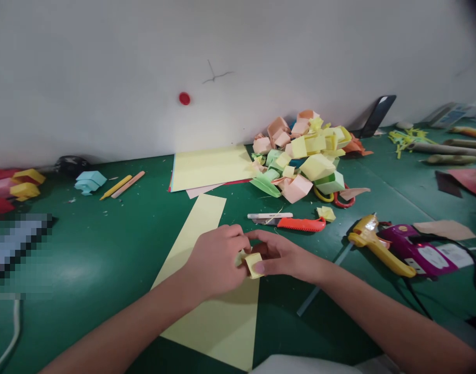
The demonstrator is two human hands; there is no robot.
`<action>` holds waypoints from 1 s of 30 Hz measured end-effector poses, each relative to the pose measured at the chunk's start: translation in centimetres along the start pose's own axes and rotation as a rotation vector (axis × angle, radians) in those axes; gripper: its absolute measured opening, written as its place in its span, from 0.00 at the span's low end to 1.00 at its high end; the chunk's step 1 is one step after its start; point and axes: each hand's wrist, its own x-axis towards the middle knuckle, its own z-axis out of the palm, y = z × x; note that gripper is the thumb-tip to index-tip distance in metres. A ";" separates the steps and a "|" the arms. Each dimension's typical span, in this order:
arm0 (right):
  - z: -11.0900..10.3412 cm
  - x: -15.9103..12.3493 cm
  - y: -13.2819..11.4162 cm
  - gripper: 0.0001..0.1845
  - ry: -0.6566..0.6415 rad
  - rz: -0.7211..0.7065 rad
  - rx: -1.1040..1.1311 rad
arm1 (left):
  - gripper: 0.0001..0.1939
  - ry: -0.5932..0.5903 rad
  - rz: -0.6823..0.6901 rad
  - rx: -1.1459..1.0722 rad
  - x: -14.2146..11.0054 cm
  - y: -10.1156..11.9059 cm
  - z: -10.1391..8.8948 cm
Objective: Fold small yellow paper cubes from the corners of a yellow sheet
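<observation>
Between my two hands is a small folded piece of pale yellow paper (254, 265), boxy in shape. My right hand (286, 254) pinches it with the thumb on its near face and the fingers behind. My left hand (220, 257) is closed against its left side, with the fingertips partly hidden behind the knuckles. Under both hands lie pale yellow paper sheets (218, 327), one a long strip reaching toward the wall. Just beyond my hands are a red utility knife (302, 224) and a white pen (269, 215).
A heap of folded paper pieces (300, 156) stands by the wall, with scissors handles (344, 197) under it. To the right lie a yellow glue gun (378, 244) and a purple power strip (420, 252) with cables. Stacked paper (210, 169), two pencil-like sticks (123, 186) and a blue folded piece (90, 182) are farther left.
</observation>
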 end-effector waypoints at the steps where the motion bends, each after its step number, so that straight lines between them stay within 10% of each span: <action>1: 0.0 0.0 0.0 0.31 0.000 -0.003 0.004 | 0.01 -0.014 0.024 0.006 0.0 0.0 0.0; 11: 0.0 0.2 0.1 0.26 0.070 -0.048 -0.099 | 0.10 -0.081 -0.311 -0.184 0.8 0.1 -0.4; 30: -0.1 -0.3 -0.7 0.18 0.255 -0.139 0.395 | 0.30 0.072 -0.136 -0.602 0.3 -0.8 0.3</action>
